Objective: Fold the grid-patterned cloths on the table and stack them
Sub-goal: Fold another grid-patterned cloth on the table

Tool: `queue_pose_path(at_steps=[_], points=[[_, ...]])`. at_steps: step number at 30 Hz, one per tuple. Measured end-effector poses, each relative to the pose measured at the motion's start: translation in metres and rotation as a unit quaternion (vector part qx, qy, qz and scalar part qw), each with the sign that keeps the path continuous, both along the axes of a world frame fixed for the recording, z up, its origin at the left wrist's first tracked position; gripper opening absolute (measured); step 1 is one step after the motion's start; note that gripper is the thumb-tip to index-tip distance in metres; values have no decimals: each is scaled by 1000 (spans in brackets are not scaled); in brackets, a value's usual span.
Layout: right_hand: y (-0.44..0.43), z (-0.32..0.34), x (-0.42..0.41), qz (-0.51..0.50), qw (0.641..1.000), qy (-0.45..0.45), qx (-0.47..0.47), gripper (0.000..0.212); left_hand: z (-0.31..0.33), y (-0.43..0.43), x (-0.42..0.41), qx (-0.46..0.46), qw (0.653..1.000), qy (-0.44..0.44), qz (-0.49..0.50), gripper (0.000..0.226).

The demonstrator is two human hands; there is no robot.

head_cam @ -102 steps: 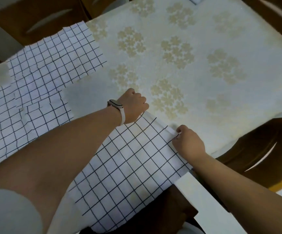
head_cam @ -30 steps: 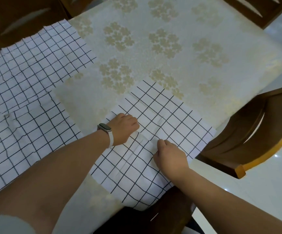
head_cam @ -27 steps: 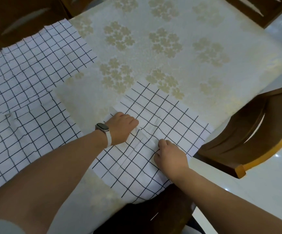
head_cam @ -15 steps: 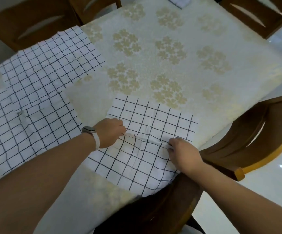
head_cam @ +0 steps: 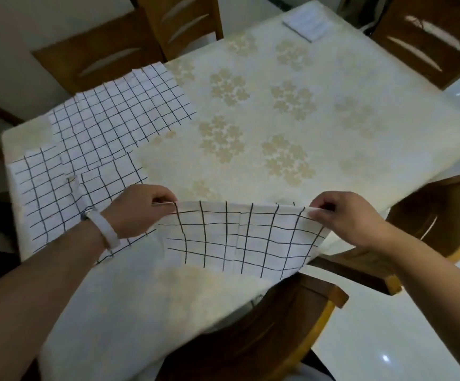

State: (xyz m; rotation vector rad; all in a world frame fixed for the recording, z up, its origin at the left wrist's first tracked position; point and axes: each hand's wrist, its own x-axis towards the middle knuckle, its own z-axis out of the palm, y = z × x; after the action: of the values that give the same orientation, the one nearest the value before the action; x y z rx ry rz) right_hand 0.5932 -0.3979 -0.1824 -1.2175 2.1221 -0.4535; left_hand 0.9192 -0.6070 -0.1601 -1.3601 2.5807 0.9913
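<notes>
Only one view is supplied, taken from the person's head. It is aimed forward and steeply down across the table covered in cream fabric with pale gold flowers. The left hand and right hand are seen close, low in frame, with the white cloth with a black grid pinched between them. At the bowed far edges brown wooden chair backs are caught.

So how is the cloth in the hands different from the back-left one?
The held cloth hangs lifted, pinched by the left hand and right hand; the back-left cloth lies on the table. The held cloth looks doubled over; the back-left cloth is spread open. Both are white with dark grid lines.
</notes>
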Motion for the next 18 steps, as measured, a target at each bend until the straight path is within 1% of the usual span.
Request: queue_pose_path(at_steps=[1, 3, 6, 9, 11, 12, 13, 14, 17, 18], points=[[1, 4, -2, -6, 1000, -8, -8, 9, 4, 2, 5, 1, 1000, 14, 13, 12], [3, 15, -4, -20, 999, -30, -33, 10, 11, 9, 13, 14, 996, 63, 56, 10], [5, 33, -4, -61, 988, -116, -86, 10, 22, 18, 25, 53, 976, 158, 140, 4], [7, 46, -8, -93, 962, -228, -118, 10, 28, 23, 40, 111, 952, 215, 188, 5], [2, 50, -11, -115, 931, -318, -141, 21, 29, 22, 49, 153, 928, 248, 231, 11], [-2, 50, -12, -131, 919, -342, -149, 19, 28, 21, 52, 170, 920, 253, 247, 13], [-7, 48, -12, -144, 914, -347, -153, 11, 25, 20, 55, 174, 920, 244, 251, 12], [-13, 44, -12, -150, 918, -334, -151, 6, 22, 19, 57, 174, 924, 230, 253, 11], [-30, 21, -13, -138, 949, -259, -118, 5, 1, 16, 59, 150, 943, 168, 244, 8], [-36, 11, -13, -137, 952, -252, -108, 5, -7, 16, 59, 135, 953, 140, 234, 8]])
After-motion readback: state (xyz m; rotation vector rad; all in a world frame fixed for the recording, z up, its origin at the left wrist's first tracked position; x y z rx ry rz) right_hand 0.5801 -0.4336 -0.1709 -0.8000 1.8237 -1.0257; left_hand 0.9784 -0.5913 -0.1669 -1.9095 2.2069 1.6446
